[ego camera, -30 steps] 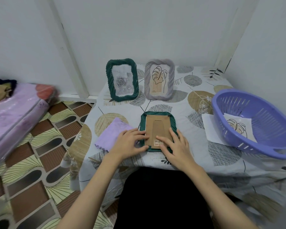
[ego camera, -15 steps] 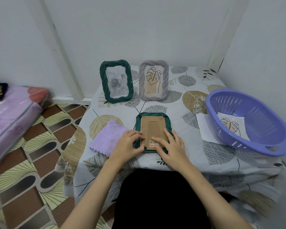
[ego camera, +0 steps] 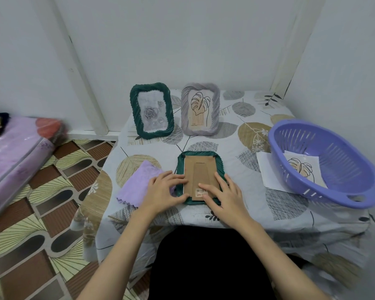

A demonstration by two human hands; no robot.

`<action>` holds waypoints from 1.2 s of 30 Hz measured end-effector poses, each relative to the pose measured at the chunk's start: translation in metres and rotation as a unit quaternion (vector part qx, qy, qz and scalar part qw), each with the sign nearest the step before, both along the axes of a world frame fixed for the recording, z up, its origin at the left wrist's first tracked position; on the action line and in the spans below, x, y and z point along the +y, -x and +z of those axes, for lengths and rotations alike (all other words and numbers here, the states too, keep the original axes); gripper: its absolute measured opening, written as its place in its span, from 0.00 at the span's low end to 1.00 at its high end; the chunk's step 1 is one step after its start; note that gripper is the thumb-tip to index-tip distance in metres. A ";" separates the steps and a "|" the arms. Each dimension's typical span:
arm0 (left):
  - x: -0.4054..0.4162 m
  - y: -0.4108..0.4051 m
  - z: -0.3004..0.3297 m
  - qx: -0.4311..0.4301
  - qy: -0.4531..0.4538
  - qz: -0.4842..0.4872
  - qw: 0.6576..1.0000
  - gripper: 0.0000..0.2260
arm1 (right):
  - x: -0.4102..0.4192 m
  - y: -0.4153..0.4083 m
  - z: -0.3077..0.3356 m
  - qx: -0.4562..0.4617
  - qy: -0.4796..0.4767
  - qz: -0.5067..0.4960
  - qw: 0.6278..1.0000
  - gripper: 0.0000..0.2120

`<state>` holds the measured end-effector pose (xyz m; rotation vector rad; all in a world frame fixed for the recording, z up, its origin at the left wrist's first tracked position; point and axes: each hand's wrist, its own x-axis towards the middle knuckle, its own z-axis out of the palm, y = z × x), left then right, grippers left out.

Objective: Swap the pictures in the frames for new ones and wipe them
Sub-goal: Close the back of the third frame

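Observation:
A green picture frame [ego camera: 198, 155] lies face down near the table's front edge, its brown cardboard back [ego camera: 200, 175] up. My left hand [ego camera: 164, 191] rests on the frame's left edge, fingers reaching onto the cardboard. My right hand [ego camera: 222, 193] presses flat on the lower right of the back. A lilac cloth [ego camera: 136, 182] lies just left, partly under my left hand. Two frames stand at the back: a green one with a rose picture [ego camera: 152, 111] and a grey one with a leaf drawing [ego camera: 200, 111].
A purple plastic basket [ego camera: 325, 163] sits at the right on a white sheet [ego camera: 266, 169] and holds a leaf drawing [ego camera: 302, 169]. White walls close the back and right. A pink mattress [ego camera: 15, 156] lies on the patterned floor at the left.
The view has shifted slightly. My hands stay on the face-down frame, with the fingers shifting only a little on the cardboard back.

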<state>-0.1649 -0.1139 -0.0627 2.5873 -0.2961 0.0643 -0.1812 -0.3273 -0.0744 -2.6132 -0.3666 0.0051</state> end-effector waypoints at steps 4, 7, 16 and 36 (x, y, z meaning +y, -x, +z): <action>-0.002 0.002 -0.002 -0.018 0.008 0.007 1.000 0.34 | 0.000 0.000 0.000 -0.003 -0.001 0.001 1.000 0.28; -0.004 0.003 -0.004 -0.020 0.014 0.012 1.000 0.34 | 0.000 0.000 0.000 -0.002 -0.002 0.000 1.000 0.28; -0.002 -0.010 -0.004 0.026 0.128 0.074 0.989 0.24 | 0.000 -0.002 0.013 0.053 -0.051 -0.007 0.997 0.29; -0.031 -0.002 0.033 0.066 0.519 0.051 0.851 0.37 | 0.002 -0.015 0.053 -0.013 -0.176 -0.077 0.981 0.24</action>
